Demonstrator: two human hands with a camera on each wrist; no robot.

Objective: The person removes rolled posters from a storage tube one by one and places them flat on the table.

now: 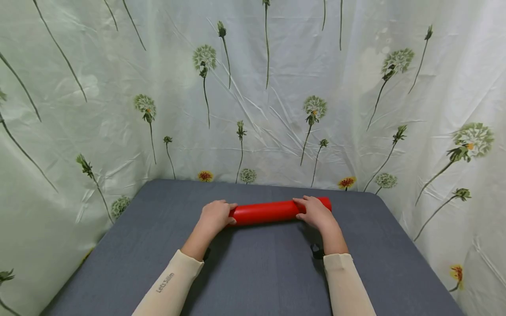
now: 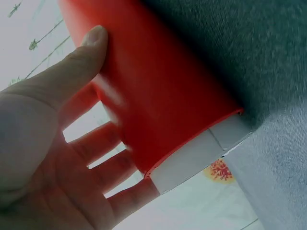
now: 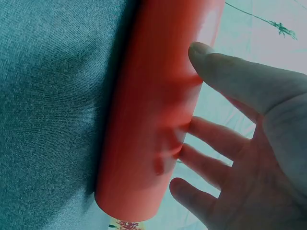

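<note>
A long red tube [image 1: 266,212] lies crosswise toward the far side of the grey table. In the left wrist view a white end section [image 2: 196,155] sticks out past its red covering. My left hand [image 1: 214,216] holds the tube at its left end, thumb on the near side and fingers passing behind it, their tips partly hidden. Close to the right end, my right hand [image 1: 314,213] grips it between thumb and fingers. In the right wrist view the thumb rests on the red surface [image 3: 148,110], two fingertips meet its edge and the little finger stands off it.
The grey table [image 1: 253,272] stretches from under my forearms to the far edge just behind the tube. A pale curtain [image 1: 276,114] printed with dandelions hangs behind and at both sides. Dark wrist-worn pieces [image 1: 317,251] show under the cream sleeves [image 1: 348,285].
</note>
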